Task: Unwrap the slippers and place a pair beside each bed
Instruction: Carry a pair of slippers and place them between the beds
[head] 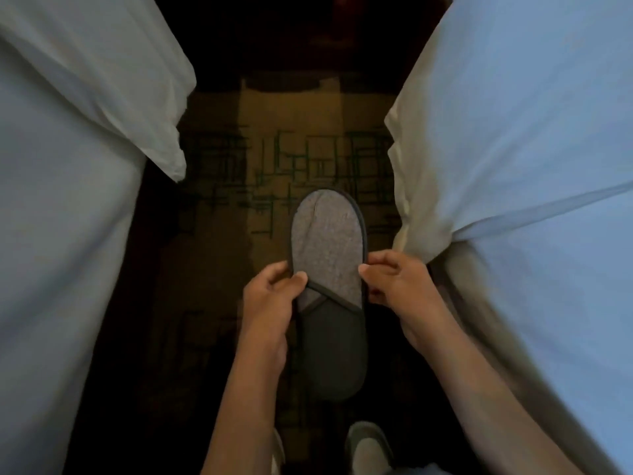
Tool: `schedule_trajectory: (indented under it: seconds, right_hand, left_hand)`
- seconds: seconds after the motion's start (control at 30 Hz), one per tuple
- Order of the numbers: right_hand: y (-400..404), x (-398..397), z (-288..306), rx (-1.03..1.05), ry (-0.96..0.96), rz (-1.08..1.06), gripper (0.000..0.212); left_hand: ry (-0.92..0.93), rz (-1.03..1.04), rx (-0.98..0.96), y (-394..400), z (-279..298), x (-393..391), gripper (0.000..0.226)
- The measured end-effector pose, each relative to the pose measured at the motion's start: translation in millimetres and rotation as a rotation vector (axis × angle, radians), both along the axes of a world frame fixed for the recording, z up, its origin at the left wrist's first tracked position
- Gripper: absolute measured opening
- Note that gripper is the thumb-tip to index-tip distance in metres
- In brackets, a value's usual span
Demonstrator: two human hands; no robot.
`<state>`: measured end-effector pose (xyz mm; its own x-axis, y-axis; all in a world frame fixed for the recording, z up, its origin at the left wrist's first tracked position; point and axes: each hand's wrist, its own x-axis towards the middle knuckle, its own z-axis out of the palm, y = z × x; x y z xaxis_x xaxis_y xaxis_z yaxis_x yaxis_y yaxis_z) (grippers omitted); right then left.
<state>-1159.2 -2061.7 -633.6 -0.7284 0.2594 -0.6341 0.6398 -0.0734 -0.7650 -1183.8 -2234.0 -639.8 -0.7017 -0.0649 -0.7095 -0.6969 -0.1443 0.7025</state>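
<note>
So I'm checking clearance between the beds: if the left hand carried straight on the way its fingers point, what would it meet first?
The left hand points right, across the slipper it pinches. Past that, the right hand on the opposite edge comes first, then probably the right bed; depth is unclear.

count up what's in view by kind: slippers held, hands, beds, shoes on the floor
Slippers in hand: 1 visible, grey; a second beneath cannot be told
Hands: 2, left hand, right hand
Beds: 2, left bed, right bed
Worn shoes: 1 clearly
Total: 6
</note>
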Motion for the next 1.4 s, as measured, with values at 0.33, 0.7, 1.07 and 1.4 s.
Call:
schedule_trajectory:
  seconds: [0.33, 0.7, 1.07, 1.4]
  right_hand:
    - [5.5, -6.3, -149.5, -0.02, 0.026, -0.078, 0.009]
    - [-7.4, 1.1, -199.2, 0.0, 0.02, -0.045, 0.006]
    - [-26.9, 7.0, -191.9, 0.349, 0.103, 0.187, 0.057]
    - [-17.0, 17.0, -193.5, -0.122, 0.082, 0.092, 0.085]
  left_hand:
    - [0.03, -0.043, 0.017, 10.6, -149.8, -17.1, 0.022]
    - [0.008, -0.056, 0.094, -3.0, -205.4, -2.5, 0.031]
    - [0.201, -0.161, -0.083, 3.3, -192.1, 7.0, 0.022]
    - [0.306, -0.329, 0.022, 14.4, -171.9, 14.1, 0.013]
